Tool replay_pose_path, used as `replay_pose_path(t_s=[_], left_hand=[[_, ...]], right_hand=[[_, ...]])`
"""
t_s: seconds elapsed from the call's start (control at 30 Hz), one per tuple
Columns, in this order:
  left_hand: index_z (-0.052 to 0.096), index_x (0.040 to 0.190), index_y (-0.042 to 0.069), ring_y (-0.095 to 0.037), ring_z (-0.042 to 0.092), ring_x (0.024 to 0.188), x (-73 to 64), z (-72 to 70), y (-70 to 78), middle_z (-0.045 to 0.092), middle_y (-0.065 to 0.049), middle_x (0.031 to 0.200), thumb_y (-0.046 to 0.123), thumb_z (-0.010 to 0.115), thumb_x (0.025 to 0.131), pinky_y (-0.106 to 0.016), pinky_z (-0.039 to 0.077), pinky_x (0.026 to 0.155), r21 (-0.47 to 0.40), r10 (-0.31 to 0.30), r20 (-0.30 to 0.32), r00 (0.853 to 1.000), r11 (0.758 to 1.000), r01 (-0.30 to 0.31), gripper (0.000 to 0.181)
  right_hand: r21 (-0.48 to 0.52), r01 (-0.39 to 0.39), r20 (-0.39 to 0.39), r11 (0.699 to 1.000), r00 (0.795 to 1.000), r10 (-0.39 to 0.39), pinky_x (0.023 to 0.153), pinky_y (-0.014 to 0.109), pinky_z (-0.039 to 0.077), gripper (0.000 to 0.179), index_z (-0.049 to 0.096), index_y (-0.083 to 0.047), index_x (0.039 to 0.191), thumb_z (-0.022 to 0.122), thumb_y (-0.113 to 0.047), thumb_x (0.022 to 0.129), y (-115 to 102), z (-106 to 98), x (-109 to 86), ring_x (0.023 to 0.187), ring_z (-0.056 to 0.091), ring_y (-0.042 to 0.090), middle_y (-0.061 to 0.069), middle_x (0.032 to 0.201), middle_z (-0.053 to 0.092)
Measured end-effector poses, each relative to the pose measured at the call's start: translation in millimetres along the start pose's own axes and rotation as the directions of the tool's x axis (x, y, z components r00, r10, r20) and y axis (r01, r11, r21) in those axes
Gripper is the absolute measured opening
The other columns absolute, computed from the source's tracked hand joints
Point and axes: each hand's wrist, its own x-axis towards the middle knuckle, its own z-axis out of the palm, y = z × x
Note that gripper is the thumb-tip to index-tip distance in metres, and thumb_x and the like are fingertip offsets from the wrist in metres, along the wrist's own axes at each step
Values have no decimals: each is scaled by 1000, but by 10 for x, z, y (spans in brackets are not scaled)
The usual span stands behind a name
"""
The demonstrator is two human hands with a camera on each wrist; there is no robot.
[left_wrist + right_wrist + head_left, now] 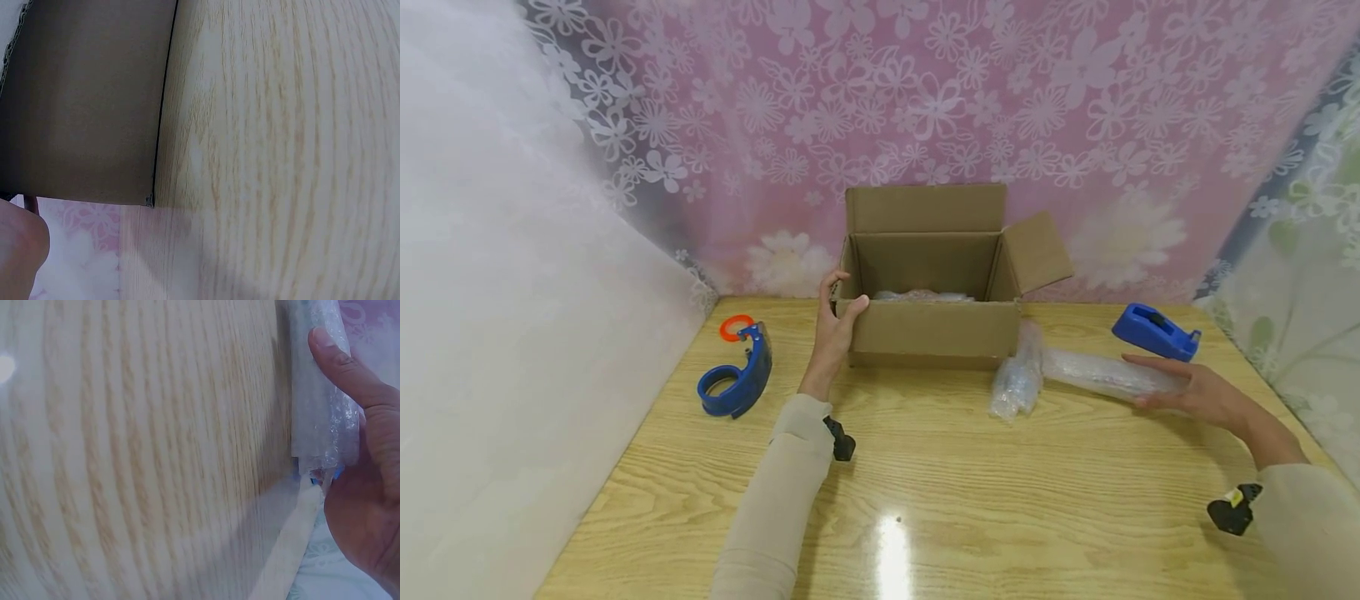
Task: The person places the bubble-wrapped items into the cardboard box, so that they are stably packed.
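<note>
An open cardboard box (934,332) stands on the table, its back flap up and its right flap folded outward. My left hand (833,333) grips the box's left front corner, thumb over the front rim and fingers at the left side. In the left wrist view the box's front wall (94,106) fills the upper left. Clear bubble wrap (922,296) shows low inside the box. At the right, my right hand (1206,396) holds the end of a long bubble-wrapped bundle (1097,372). In the right wrist view the thumb lies along this bundle (319,406).
A smaller bubble-wrapped piece (1017,383) lies by the box's right front corner. A blue tape dispenser (1153,332) sits at the back right. At the left are a blue handheld tape dispenser (748,379) and an orange tape ring (733,327). Flowered curtains (760,150) border the table.
</note>
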Motion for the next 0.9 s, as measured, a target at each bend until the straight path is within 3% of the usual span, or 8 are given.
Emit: replay_pose_path(t_s=[0.2,0.47,0.7,0.9], left_hand=[[37,151,16,-23,7,159,-7,14,17,14,8,171,35,66,102,-64,14,121,-8,-6,-2,1000,1000,6,60],[41,146,24,-20,10,158,3,15,19,19,16,167,44,67,99,-64,15,121,5,8,-19,1000,1000,-8,57],[38,150,17,-21,10,158,7,13,23,17,11,169,38,67,100,-65,16,120,-3,12,-11,1000,1000,-12,62],[40,151,20,-20,11,158,-18,14,14,18,12,168,40,67,99,-64,17,120,0,2,-22,1000,1000,-2,62]], right_hand=[[57,-26,-13,998,1000,27,96,78,32,80,34,-22,164,74,-37,97,23,-33,-44,143,18,66,32,167,16],[61,-38,-44,997,998,41,96,78,32,76,34,-24,164,73,-34,99,-8,-164,-107,143,16,67,31,168,11],[113,-26,-50,993,998,31,98,79,28,76,32,-27,165,72,-30,100,-42,-270,-130,148,5,62,24,171,4],[128,-62,-77,990,994,72,98,79,24,80,24,-31,167,70,-32,101,-115,-369,-142,149,0,63,20,172,-3]])
